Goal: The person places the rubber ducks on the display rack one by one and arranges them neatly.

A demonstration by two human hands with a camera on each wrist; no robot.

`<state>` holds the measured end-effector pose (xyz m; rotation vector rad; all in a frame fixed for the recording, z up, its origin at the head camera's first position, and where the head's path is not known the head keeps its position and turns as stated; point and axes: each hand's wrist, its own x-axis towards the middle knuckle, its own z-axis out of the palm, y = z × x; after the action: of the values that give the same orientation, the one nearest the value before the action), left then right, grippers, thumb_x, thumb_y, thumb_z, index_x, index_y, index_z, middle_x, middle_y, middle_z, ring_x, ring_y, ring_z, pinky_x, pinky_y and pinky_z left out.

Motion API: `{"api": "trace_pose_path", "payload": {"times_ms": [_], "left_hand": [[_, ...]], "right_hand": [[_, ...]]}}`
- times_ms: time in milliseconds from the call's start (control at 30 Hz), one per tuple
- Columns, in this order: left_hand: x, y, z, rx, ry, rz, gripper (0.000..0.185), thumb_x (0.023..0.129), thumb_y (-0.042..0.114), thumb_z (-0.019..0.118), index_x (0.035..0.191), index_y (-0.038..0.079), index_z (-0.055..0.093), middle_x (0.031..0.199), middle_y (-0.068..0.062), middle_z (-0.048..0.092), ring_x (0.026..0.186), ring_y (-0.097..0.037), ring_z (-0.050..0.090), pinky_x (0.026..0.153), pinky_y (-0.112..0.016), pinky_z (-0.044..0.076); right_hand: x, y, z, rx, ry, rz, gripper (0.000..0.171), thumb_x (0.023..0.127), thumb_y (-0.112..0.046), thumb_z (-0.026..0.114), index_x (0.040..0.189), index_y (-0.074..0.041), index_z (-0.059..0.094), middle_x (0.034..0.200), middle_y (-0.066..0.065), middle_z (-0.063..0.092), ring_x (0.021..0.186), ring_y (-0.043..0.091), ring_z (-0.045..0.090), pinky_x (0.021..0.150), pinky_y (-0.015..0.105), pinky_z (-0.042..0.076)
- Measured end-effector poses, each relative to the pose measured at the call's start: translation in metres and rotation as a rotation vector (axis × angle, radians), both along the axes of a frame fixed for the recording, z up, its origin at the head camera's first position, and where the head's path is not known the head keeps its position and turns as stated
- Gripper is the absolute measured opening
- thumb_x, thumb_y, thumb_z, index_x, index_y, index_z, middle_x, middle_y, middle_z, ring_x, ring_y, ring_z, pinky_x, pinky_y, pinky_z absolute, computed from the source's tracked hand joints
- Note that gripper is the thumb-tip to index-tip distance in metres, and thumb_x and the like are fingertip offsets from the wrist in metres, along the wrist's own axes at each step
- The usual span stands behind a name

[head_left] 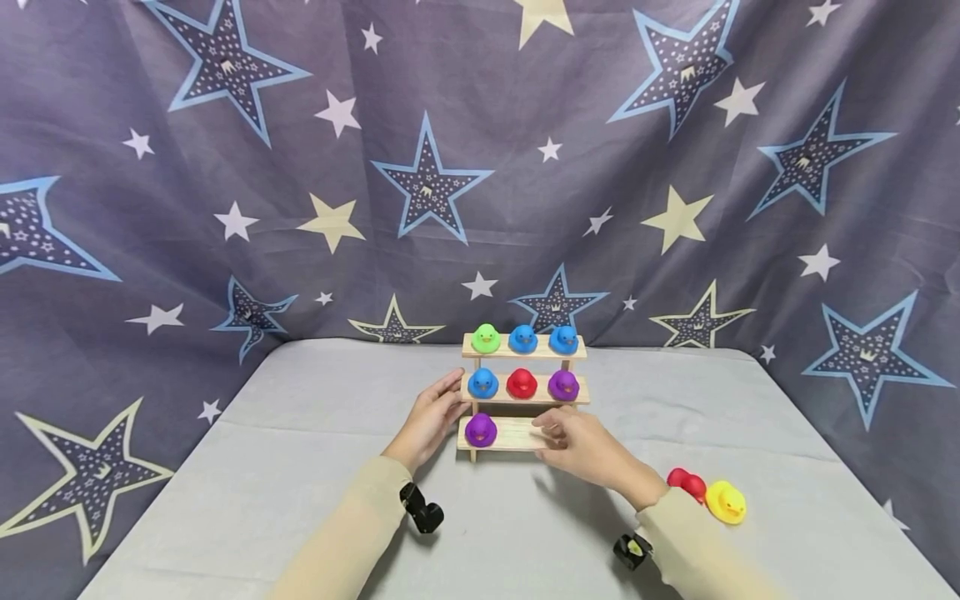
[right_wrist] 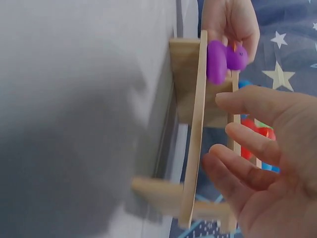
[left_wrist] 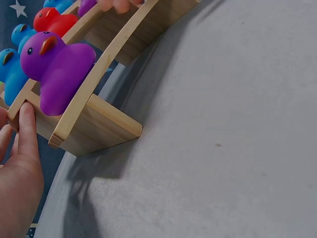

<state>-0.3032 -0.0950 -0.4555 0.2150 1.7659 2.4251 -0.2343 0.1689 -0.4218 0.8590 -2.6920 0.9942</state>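
A three-tier wooden display stand (head_left: 517,446) stands on the table. My left hand (head_left: 431,417) holds its left end at the middle tier, finger and thumb at the board's edge in the left wrist view. A purple rubber duck (head_left: 481,431) sits at the left of the bottom tier. Over that tier's right part is my right hand (head_left: 581,444), fingers spread and nothing in them. The middle tier carries blue (head_left: 483,383), red (head_left: 521,383) and purple (head_left: 563,385) ducks. On top sit a green duck (head_left: 486,339) and two blue ducks (head_left: 522,339).
Beside my right forearm lie a yellow duck (head_left: 726,502) and something red (head_left: 687,483), partly covered by the sleeve. The grey-white table (head_left: 300,467) reaches back to a dark star-patterned curtain (head_left: 420,275) close behind the stand.
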Motion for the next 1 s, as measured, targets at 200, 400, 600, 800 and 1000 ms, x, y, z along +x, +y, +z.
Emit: {"api": "trace_pose_path", "payload": {"times_ms": [200,400,600,800,1000], "left_hand": [[0.002,0.0,0.0,-0.001,0.004,0.004,0.053,0.1,-0.006,0.042,0.152,-0.007,0.032,0.147,-0.026,0.038,0.11,-0.016,0.057,0.103,-0.025,0.051],[0.001,0.001,-0.001,-0.002,0.005,-0.006,0.054,0.099,-0.006,0.042,0.152,-0.007,0.032,0.149,-0.026,0.036,0.112,-0.016,0.056,0.104,-0.025,0.05],[0.002,0.001,-0.001,-0.005,0.007,-0.001,0.054,0.099,-0.006,0.042,0.153,-0.006,0.032,0.15,-0.025,0.035,0.115,-0.017,0.055,0.105,-0.025,0.049],[0.001,0.0,0.0,-0.011,0.008,0.007,0.054,0.099,-0.005,0.042,0.153,-0.006,0.032,0.15,-0.024,0.036,0.116,-0.019,0.054,0.104,-0.024,0.05],[0.001,-0.001,0.0,-0.015,0.015,-0.005,0.054,0.1,-0.005,0.041,0.152,-0.008,0.03,0.151,-0.027,0.034,0.122,-0.022,0.051,0.105,-0.025,0.049]], "right_hand": [[0.004,0.029,0.001,0.002,0.028,-0.023,0.031,0.082,-0.008,0.08,0.11,-0.001,0.069,0.098,0.009,0.066,0.088,0.026,0.064,0.076,0.036,0.062],[0.008,0.065,-0.001,0.016,0.031,-0.106,0.03,0.082,-0.005,0.076,0.111,0.001,0.069,0.107,0.013,0.067,0.092,0.033,0.065,0.079,0.041,0.063],[0.015,0.1,0.0,0.065,0.047,-0.101,0.03,0.083,-0.007,0.077,0.111,-0.001,0.07,0.107,0.011,0.069,0.09,0.032,0.066,0.076,0.041,0.062],[0.025,0.124,-0.002,0.123,0.007,-0.103,0.03,0.084,-0.009,0.077,0.112,-0.004,0.07,0.107,0.007,0.07,0.09,0.028,0.066,0.076,0.041,0.061],[0.031,0.138,-0.006,0.146,-0.018,-0.118,0.03,0.084,-0.011,0.079,0.112,-0.005,0.071,0.107,0.005,0.07,0.09,0.026,0.067,0.076,0.041,0.061]]}}
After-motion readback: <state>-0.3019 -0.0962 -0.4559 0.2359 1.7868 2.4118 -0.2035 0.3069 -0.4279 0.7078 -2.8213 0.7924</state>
